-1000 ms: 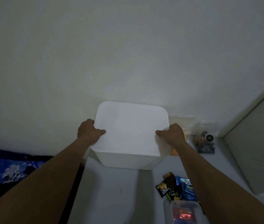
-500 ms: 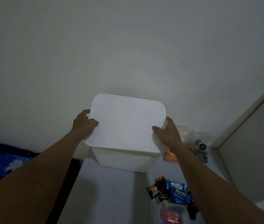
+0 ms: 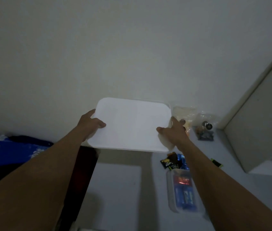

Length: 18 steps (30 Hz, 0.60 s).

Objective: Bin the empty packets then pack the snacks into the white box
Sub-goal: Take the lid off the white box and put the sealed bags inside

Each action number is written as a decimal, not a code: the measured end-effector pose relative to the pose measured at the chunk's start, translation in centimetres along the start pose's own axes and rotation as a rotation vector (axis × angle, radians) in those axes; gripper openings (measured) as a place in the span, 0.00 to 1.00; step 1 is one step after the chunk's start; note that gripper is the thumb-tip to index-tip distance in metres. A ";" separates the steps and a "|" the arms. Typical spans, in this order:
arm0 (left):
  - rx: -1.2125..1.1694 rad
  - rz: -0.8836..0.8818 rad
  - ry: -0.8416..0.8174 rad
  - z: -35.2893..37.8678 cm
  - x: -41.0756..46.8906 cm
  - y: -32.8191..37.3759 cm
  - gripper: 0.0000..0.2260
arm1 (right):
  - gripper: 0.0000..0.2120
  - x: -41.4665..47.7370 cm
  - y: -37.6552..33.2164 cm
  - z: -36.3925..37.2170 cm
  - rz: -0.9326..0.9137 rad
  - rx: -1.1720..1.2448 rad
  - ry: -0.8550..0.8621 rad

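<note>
The white box's flat lid [image 3: 130,125] is raised and tilted toward me, and it hides nearly all of the white box; only a sliver of rim [image 3: 169,105] shows behind its far right corner. My left hand [image 3: 90,124] grips the lid's left edge with the thumb on top. My right hand [image 3: 173,132] holds the right edge, thumb on the lid and fingers spread past it. Dark and blue snack packets [image 3: 172,161] lie on the table under my right forearm. A clear plastic tub [image 3: 182,192] holds blue and red packets.
Two clear bags of snacks [image 3: 184,113] [image 3: 205,128] lie at the back right against the wall. A green packet [image 3: 216,163] lies near a pale cabinet [image 3: 261,127] on the right. The grey table [image 3: 115,189] ends at its left edge beside a blue patterned cloth [image 3: 7,150].
The lid has come up off the box and tilted toward me, and it now covers the box from view. My right hand's fingers have spread out along the lid's edge.
</note>
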<state>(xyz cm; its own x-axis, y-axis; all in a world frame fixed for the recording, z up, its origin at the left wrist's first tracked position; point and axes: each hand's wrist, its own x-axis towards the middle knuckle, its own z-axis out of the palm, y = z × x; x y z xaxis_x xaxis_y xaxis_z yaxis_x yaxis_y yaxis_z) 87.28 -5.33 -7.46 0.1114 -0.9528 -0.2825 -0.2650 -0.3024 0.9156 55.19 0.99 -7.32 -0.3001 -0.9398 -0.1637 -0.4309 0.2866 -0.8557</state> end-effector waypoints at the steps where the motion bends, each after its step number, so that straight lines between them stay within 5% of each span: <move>1: -0.003 -0.005 -0.010 -0.3 -0.8 -1.0 0.39 | 0.23 -1.3 0.3 0.6 0.006 0.016 0.015; 6: -0.061 -0.032 -0.072 -1.0 -4.4 -5.5 0.27 | 0.24 -6.4 3.2 3.6 0.064 0.011 0.085; 18: 0.080 -0.196 -0.117 1.4 -4.3 -18.4 0.33 | 0.31 -9.9 13.9 9.9 0.305 -0.162 0.057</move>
<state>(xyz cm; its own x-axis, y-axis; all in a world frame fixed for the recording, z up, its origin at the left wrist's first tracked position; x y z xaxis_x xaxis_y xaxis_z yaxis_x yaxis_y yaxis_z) 90.29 4.23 -23.47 0.0575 -0.8710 -0.4880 -0.3249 -0.4785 0.8158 60.56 12.49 -22.46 -0.4805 -0.7959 -0.3683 -0.4425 0.5827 -0.6817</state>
